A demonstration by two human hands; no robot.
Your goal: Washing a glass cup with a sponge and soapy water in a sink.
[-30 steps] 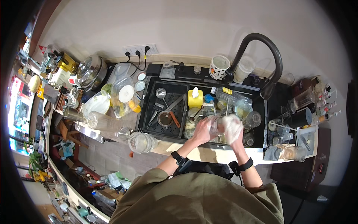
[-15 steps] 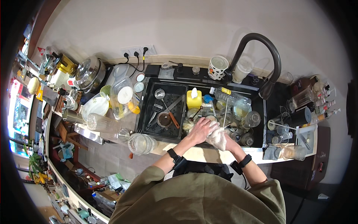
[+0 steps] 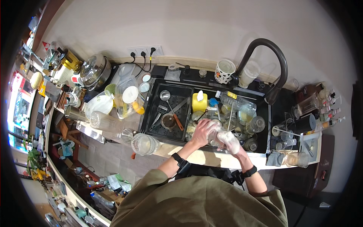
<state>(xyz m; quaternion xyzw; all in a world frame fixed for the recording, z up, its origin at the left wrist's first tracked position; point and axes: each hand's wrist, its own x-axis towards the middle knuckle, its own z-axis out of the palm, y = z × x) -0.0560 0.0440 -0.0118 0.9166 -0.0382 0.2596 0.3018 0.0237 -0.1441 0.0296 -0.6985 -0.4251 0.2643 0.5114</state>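
Note:
Over the front edge of the sink [image 3: 172, 140], my left hand [image 3: 202, 133] curls its fingers against a white, sudsy thing [image 3: 215, 130]. My right hand [image 3: 231, 144] is beside it, coated in white suds, and closed on the same thing. Its kind is hidden by foam and fingers. Beneath and beyond my hands, the right basin holds glass jars [image 3: 255, 124], a clear plastic bottle [image 3: 238, 101] and a yellow container [image 3: 200, 101]. In the left basin lie a ladle [image 3: 170, 104], a black-handled peeler-like tool [image 3: 159, 115] and a small brown-filled cup [image 3: 168, 121].
A dark faucet [image 3: 281, 60] arches over the right basin. Stacked clear bowls [image 3: 145, 144] stand at the counter's front edge. Plastic tubs [image 3: 127, 94] and a steel pot [image 3: 94, 72] are on the left; glasses [image 3: 297, 159] and pump bottles [image 3: 332, 115] are on the right.
My right hand has turned and spread its suds, shifting slightly right. My left hand stays on the sudsy thing. The whole view has shifted a little.

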